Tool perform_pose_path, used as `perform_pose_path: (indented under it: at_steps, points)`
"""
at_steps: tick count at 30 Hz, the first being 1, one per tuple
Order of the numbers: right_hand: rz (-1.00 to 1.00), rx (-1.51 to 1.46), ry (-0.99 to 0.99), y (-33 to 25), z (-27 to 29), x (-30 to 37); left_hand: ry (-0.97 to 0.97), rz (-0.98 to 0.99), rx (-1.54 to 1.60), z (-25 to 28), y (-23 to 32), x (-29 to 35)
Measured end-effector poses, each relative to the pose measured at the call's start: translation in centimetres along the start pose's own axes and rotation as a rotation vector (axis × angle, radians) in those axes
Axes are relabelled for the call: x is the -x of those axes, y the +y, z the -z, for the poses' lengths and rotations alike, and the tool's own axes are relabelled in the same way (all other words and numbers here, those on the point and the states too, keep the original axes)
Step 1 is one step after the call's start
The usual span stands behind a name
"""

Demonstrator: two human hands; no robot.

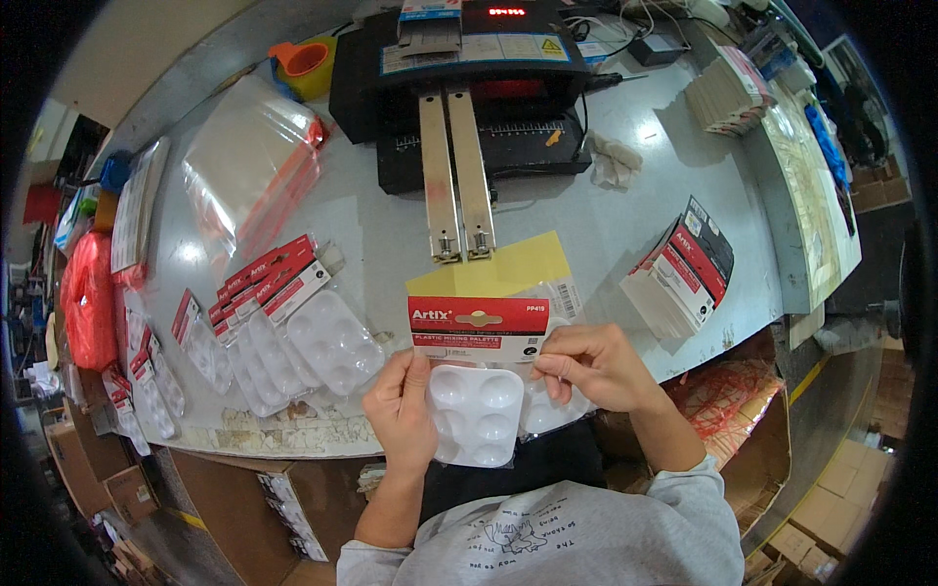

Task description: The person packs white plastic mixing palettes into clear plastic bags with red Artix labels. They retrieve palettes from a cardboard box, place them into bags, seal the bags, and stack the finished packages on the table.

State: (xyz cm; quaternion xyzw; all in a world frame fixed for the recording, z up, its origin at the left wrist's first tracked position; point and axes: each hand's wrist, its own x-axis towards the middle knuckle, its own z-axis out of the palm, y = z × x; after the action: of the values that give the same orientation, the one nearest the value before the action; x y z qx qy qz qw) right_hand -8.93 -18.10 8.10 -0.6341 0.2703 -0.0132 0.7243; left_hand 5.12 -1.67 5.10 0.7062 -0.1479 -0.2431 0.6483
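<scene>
Two hands hold a palette pack (476, 376) above the grey worktable (606, 234).

Evenly bright overhead lighting; the grey table (606, 225) returns soft glare patches at its left and upper right. Clear plastic bags (249, 166) carry white sheen. Short, soft shadows fall beside the card stack (684, 269) and under the machine (469, 98). Centre sharp; fisheye bending curves the table edge, and a black vignette rings the frame. The machine's red display is overexposed and blurred
</scene>
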Motion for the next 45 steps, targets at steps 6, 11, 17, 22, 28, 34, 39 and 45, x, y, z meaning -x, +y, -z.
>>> perform_pose_path:
  at_steps: [6, 11, 17, 22, 28, 34, 39, 45]
  points:
    - [0.157, 0.037, 0.209, -0.7, 0.5, -0.4, -0.064, -0.002, -0.072, 0.0, 0.6, 0.1]
    - [0.249, 0.298, 0.186, -1.8, 1.3, -0.6, -0.116, -0.035, -0.155, -0.3, 1.1, 0.4]
    - [0.489, 0.642, 0.419, -1.4, -0.3, -0.8, -0.093, -0.055, -0.198, -0.4, 1.3, 0.8]
    - [0.136, 0.201, 0.278, -0.6, -0.1, -0.2, 0.004, -0.051, -0.175, -0.1, 1.1, 0.6]
    - [-0.072, -0.012, 0.075, 0.0, 0.0, 0.4, -0.008, -0.028, -0.143, -0.1, 0.9, 0.5]
    - [-0.048, -0.044, 0.045, 0.0, -0.3, 0.3, 0.039, -0.075, -0.151, -0.4, 0.9, 0.5]
    - [0.023, -0.062, 0.081, 0.4, -0.5, 0.4, 0.040, -0.101, -0.155, -0.6, 0.7, 0.3]
    - [-0.086, -0.148, 0.011, -0.2, -0.8, 0.4, -0.058, -0.023, -0.299, 0.3, 2.4, 0.9]
